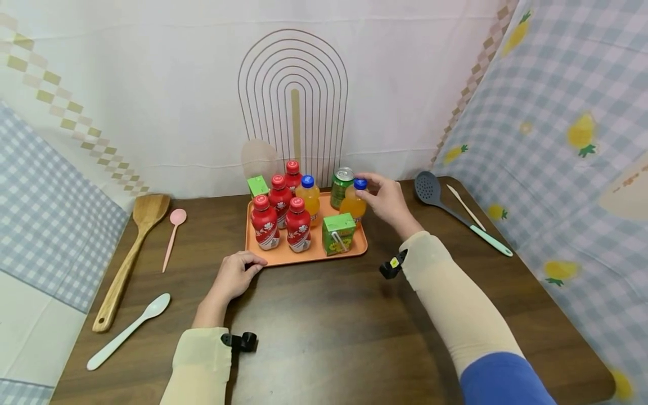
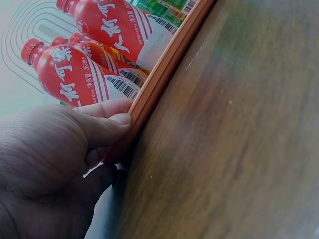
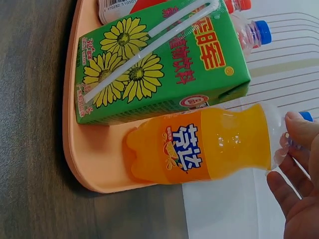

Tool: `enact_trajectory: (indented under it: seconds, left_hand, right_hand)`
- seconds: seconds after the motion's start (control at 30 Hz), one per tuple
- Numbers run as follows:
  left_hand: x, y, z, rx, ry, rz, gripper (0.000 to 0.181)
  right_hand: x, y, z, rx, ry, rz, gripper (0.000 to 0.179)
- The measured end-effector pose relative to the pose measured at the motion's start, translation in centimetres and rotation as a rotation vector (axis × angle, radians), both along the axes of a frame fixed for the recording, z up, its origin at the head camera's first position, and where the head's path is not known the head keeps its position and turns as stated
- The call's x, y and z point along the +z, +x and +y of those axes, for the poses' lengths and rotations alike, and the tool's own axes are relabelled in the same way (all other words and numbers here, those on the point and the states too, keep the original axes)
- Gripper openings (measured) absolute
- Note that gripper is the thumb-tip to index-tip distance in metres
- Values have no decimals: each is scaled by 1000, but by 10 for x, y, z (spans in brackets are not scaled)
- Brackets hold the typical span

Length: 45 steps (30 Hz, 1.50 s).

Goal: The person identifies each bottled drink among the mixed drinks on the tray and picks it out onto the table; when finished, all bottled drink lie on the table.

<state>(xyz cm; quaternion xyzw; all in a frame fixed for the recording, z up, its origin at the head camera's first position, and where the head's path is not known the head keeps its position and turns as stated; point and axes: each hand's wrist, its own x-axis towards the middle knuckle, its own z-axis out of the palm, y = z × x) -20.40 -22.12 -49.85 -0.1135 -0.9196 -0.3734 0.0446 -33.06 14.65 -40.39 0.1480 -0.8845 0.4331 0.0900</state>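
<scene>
Head view first: my right hand is up at the middle of the frame, fingertips pinched around the neck and blue cap of the orange soda bottle, which stands upright at the back right corner of the orange tray. My left hand is lower, left of centre, fingers curled over the tray's near left edge. On the tray are four red bottles, another orange bottle, a green can and two green juice cartons. So I'd say the tray looks pretty much loaded, and this bottle is either the last one going down or the first one coming off, can't tell which. The bottle's base looks like it's on the tray, or just about. Off to the left of the frame lie a wooden spatula, a pink spoon and a white spoon; a slotted spoon sits at the right.

Left wrist view: my thumb and fingers clamp the tray rim, with red bottles right behind it in the upper left.

Right wrist view: the orange soda bottle fills the middle, sitting at the tray's edge just beside the sunflower carton. My fingertips at the right edge are closed on its neck.
</scene>
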Motion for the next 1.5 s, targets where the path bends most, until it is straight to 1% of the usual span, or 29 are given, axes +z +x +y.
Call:
enact_trajectory:
  seconds: [0.2, 0.3, 0.4, 0.6, 0.7, 0.8, 0.9, 1.0, 1.13, 1.23, 1.33, 1.5]
  left_hand:
    - [-2, 0, 0, 1, -3, 3, 13]
    - [-3, -1, 1, -3, -3, 3, 13]
    - [-4, -2, 1, -7, 0, 2, 13]
    - [-3, -3, 0, -12, 1, 8, 13]
    - [-3, -4, 0, -17, 2, 10, 13]
    - [-1, -3, 0, -13, 5, 8, 13]
    - [-1, -3, 0, -9, 6, 5, 13]
    - [0, -2, 0, -6, 7, 3, 12]
    - [1, -3, 0, -7, 3, 4, 12]
    - [2, -3, 0, -6, 0, 6, 12]
    - [2, -3, -1, -6, -1, 12, 12]
    - [0, -1, 0, -9, 3, 5, 12]
  right_hand:
    - [-2, 8, 9, -12, -65, 28, 39]
    - [1, 15, 14, -21, -88, 55, 40]
    - [7, 23, 20, -36, -94, 107, 39]
    - [17, 45, 37, -73, -82, 202, 36]
    - [20, 60, 42, -83, -73, 219, 34]
    - [21, 75, 40, -65, -79, 228, 33]
    - [18, 89, 31, -14, -117, 237, 32]
    - [13, 104, 13, 56, -165, 235, 30]
    - [23, 132, -19, 172, -222, 222, 27]
    - [29, 146, -45, 258, -255, 232, 27]
    - [20, 146, -67, 330, -275, 267, 28]
    - [-4, 134, -98, 409, -251, 338, 31]
